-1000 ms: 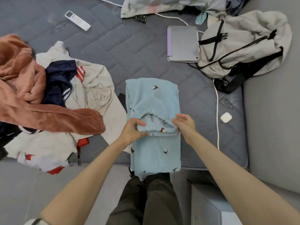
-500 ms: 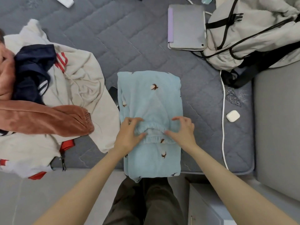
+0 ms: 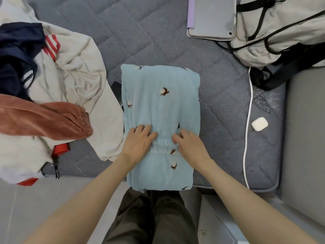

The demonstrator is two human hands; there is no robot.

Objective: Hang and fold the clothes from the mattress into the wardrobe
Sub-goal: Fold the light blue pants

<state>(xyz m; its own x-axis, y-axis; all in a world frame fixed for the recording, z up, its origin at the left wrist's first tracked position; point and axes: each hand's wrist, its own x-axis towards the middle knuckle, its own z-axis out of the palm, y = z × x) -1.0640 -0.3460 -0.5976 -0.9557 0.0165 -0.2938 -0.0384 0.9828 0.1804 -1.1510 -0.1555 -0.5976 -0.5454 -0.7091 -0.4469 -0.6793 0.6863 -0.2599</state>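
Head view looks straight down on a folded light blue fleece garment with small brown-and-white motifs (image 3: 161,103), which lies on the near edge of a grey quilted mattress (image 3: 140,32), directly under and beyond the hands. Its nearest end hangs slightly past the mattress edge, above the person's dark trousers (image 3: 154,217).

Both hands rest on top of the garment, on either side of a gathered elastic band (image 3: 162,147) that shows between them. The left hand (image 3: 139,143) lies flat, fingers spread and fairly straight, pressing the cloth down. The right hand (image 3: 190,147) rests with its fingers bent and their tips on the fabric beside the band; whether it nips a fold cannot be told.

To the left of the left hand is a heap of loose clothes: a crumpled cream garment with red stripes (image 3: 79,73), a navy garment (image 3: 15,55) on top of it farther left, and a rust-brown velvety garment (image 3: 44,120) draped across the front of the pile. A small dark object (image 3: 117,90) peeks out between the cream cloth and the blue garment.

To the right of the right hand a thin white cable (image 3: 247,138) runs along the mattress, with a small white rounded case (image 3: 259,123) just beside it. Beyond the right hand lie a grey tablet in a lilac cover (image 3: 212,18) and, touching its right edge, an off-white backpack with black straps (image 3: 281,29).
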